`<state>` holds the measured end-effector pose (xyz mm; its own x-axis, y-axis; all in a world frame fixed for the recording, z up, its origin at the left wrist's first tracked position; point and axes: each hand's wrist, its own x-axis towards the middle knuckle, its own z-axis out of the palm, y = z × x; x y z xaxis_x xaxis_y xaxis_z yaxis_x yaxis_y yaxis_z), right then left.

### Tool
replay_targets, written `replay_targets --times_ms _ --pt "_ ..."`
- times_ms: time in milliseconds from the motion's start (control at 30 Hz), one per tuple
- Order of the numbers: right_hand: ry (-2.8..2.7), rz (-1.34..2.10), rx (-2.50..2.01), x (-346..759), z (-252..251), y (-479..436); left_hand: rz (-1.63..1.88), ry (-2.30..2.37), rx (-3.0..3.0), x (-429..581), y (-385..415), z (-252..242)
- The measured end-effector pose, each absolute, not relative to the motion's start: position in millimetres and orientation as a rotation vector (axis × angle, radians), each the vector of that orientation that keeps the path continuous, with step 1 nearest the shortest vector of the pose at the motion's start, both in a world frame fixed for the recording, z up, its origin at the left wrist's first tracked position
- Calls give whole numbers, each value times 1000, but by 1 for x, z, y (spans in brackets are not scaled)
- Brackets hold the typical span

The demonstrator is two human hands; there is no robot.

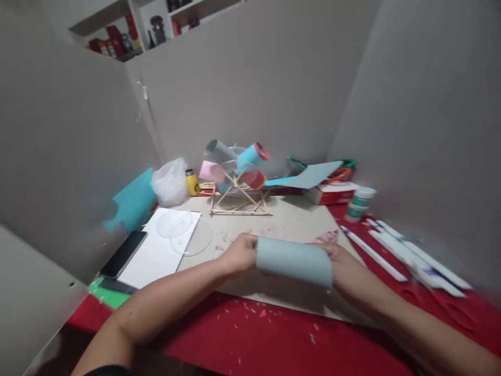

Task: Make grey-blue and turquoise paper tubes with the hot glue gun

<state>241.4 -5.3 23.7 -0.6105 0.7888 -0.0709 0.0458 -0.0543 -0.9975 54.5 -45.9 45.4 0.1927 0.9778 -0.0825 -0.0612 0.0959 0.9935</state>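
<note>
A pale grey-blue paper tube [294,261] lies sideways between my two hands, above the front of the beige board [289,214]. My left hand [242,255] grips its left end, and my right hand [336,258] has hold of its right end. The fingers are partly hidden behind the tube. Further back on the board stands a small wheel model made of thin wooden sticks [240,213]. It carries a grey tube [221,151], a blue tube with a red rim [250,155], a pink piece [211,171] and a red piece [255,179].
On the left are clear plastic discs [191,237], white paper [144,261], a phone [124,254], a plastic bag [170,183] and a yellow bottle [191,183]. To the right are a white-and-green jar [360,204], a red box [334,194], grey paper [313,175] and white sticks [376,254].
</note>
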Motion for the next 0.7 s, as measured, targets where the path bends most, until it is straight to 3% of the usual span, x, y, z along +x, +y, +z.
replay_targets --times_ms 333,700 --pt "-1542 1750 -896 243 25 3 807 1089 1229 51 -27 49" --pt "-1468 1794 -927 246 31 5 810 1117 1229 43 -1 58"
